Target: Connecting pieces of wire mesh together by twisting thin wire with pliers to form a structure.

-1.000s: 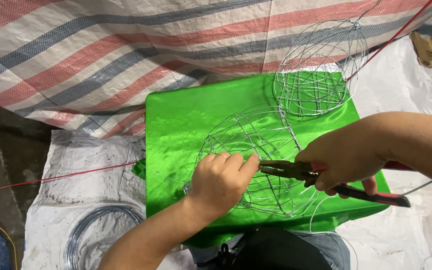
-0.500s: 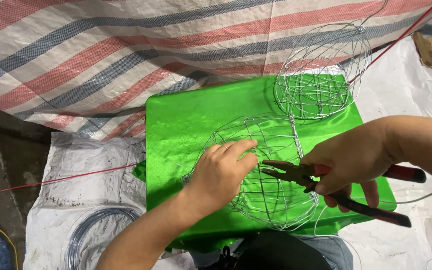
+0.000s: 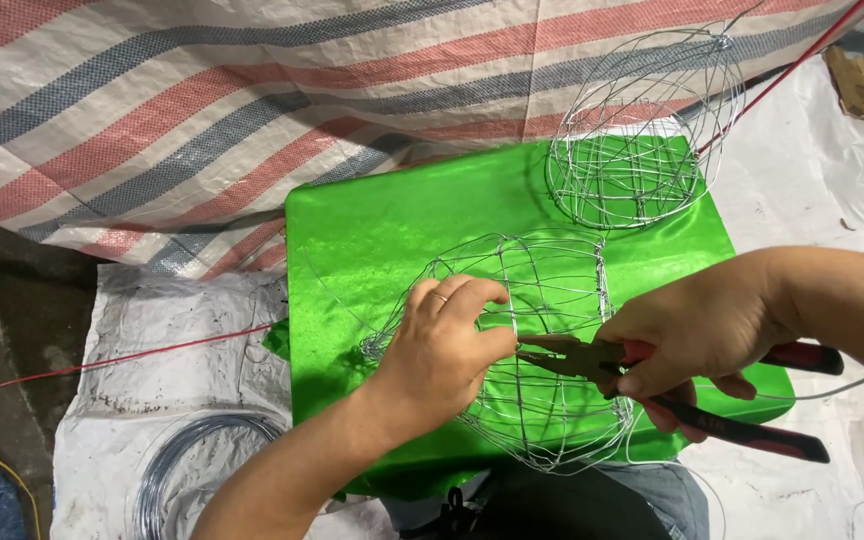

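Gripping the wire frame (image 3: 542, 340) with the left hand (image 3: 442, 350), the person steadies it on the green cloth (image 3: 382, 230), near the cloth's front edge and just above their lap. The fingers are curled together over the frame's upper ribs, thumb tucked toward the plier nose, so that hand is clamped on the frame itself. The right hand (image 3: 692, 335) is wrapped around the red-handled pliers (image 3: 652, 385), whose handles stand spread apart while the nose points left and meets a wire of the frame just beside the left thumb; whether the nose has bitten down on that wire I cannot tell from here.

To my eye the step is a twist or tie at a crossing of wires. Doing it well seems to call for pinning the crossing firmly with the left fingers, keeping them just clear of the nose, and taking the wire near the tip of the pliers so the thin ribs do not bend out of shape.

Both forearms come in low from the front edge, the left angled up from the near left corner, the right reaching across from the right side, wrist level. A second, rounder wire frame (image 3: 642, 130) sits at the far right corner of the cloth, well apart. A coil of wire (image 3: 167, 465) lies on the white sheet (image 3: 152, 330) off the cloth's left front.
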